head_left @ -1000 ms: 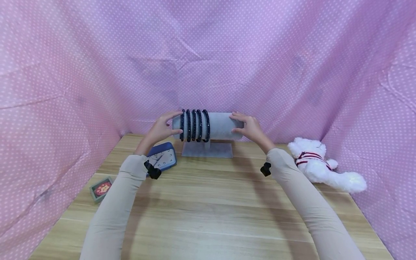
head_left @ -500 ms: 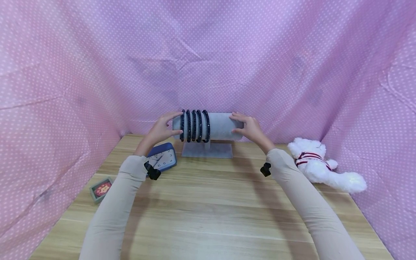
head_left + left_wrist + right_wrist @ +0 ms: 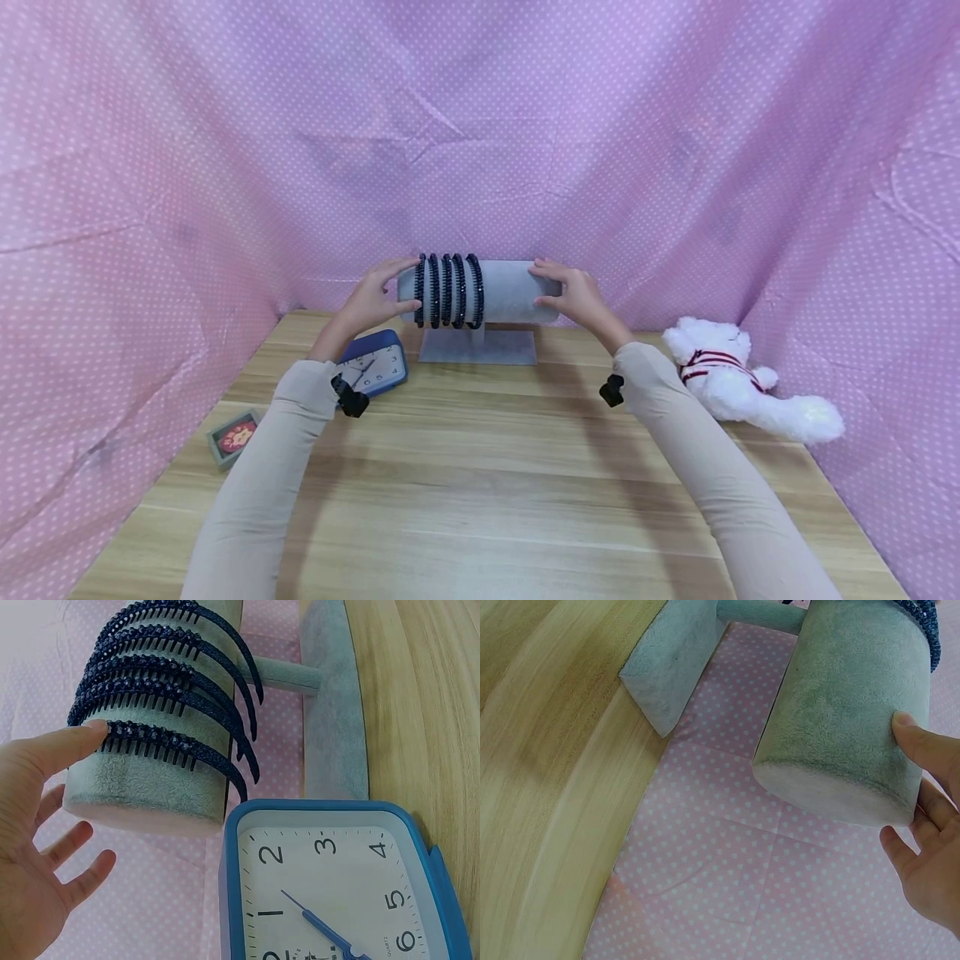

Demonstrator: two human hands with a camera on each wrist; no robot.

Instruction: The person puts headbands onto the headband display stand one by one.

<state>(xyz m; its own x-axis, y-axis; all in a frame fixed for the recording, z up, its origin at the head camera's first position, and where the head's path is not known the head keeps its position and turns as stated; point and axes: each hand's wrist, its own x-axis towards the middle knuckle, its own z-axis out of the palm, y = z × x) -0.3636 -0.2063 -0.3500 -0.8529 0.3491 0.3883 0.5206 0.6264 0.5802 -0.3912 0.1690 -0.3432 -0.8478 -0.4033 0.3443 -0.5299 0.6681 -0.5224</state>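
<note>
A grey velvet headband display stand (image 3: 517,292) has a horizontal roll on a post and a flat base. Several dark blue beaded headbands (image 3: 459,292) with comb teeth sit over the roll's left part. My left hand (image 3: 369,298) spans the roll's left end, thumb at the front and a finger at the top. In the left wrist view its thumb (image 3: 71,746) touches the endmost headband (image 3: 169,742), and the other fingers spread beside the roll. My right hand (image 3: 581,298) holds the bare right end, thumb (image 3: 909,729) on the velvet and fingers partly hidden behind.
A blue alarm clock (image 3: 382,367) stands just below my left wrist. Left of it lies a small framed picture (image 3: 234,435), partly behind the sleeve. A white plush toy (image 3: 723,383) lies at the right. Pink dotted cloth (image 3: 480,150) surrounds the wooden table (image 3: 480,492).
</note>
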